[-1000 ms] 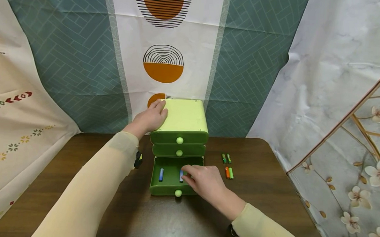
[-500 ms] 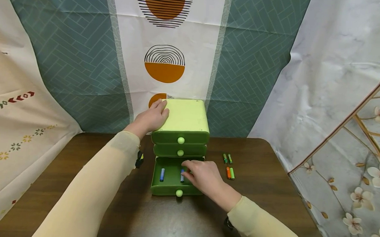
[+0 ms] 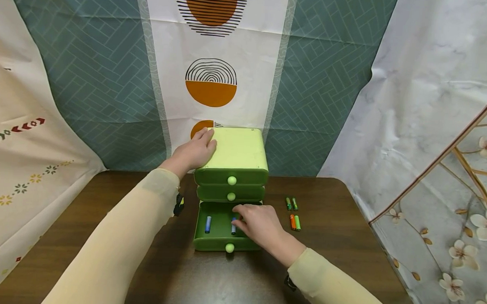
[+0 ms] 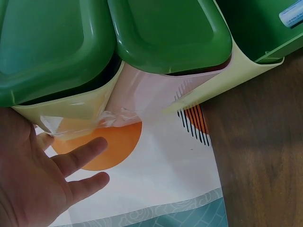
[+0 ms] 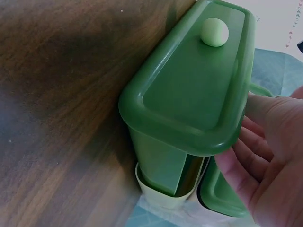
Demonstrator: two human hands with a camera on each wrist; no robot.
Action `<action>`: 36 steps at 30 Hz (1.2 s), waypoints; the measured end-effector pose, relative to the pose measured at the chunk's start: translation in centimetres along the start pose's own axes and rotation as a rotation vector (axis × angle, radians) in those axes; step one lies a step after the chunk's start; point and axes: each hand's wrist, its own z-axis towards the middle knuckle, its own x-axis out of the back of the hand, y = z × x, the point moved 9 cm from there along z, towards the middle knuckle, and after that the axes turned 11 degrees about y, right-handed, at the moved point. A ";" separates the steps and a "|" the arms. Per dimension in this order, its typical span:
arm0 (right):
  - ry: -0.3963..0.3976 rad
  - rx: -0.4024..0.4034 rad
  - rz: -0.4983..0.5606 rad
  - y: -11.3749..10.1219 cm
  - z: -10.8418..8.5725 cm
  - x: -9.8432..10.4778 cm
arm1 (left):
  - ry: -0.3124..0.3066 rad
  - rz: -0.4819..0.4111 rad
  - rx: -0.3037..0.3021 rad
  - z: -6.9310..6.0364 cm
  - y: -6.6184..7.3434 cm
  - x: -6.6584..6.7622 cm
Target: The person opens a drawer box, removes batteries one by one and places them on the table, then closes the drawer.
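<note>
A small cabinet with a pale yellow-green top (image 3: 239,147) and green drawers stands on the table. Its bottom drawer (image 3: 220,245) is pulled out, with one blue battery (image 3: 208,224) at the left inside it and another blue battery (image 3: 233,226) at the right. My left hand (image 3: 193,152) rests on the top's left edge, and its lower fingers (image 4: 80,158) stretch along the side in the left wrist view. My right hand (image 3: 263,224) hovers over the drawer's right side, thumb and forefinger apart beside the right blue battery. The right wrist view hides those fingertips behind the drawer front.
Right of the cabinet, two small green batteries (image 3: 292,204) lie side by side. Nearer to me are an orange battery (image 3: 293,222) and a light green battery (image 3: 298,223). Patterned cloths (image 3: 318,83) hang behind and beside the brown wooden table (image 3: 337,244).
My right hand has risen slightly, its thumb drawing up from beside the right blue battery, which stays in place. My left hand stays on the cabinet. The head view has shifted a little.
</note>
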 end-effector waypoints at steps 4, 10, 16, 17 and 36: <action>-0.018 -0.005 -0.007 0.1 0.1 -0.6 | -0.001 0.001 0.001 0.0 0.0 -0.1; -0.047 -0.008 -0.021 0.2 0.1 -1.2 | 0.002 0.004 -0.002 0.2 0.0 -0.2; -0.080 -0.019 -0.020 0.3 0.0 -1.8 | 0.001 0.008 -0.002 0.2 -0.1 -0.2; -0.085 -0.020 -0.018 0.4 0.0 -1.9 | 0.001 0.007 -0.002 0.2 -0.1 -0.2; -0.197 -0.075 0.007 1.2 0.0 -3.8 | 0.008 -0.003 0.004 0.0 -0.1 0.0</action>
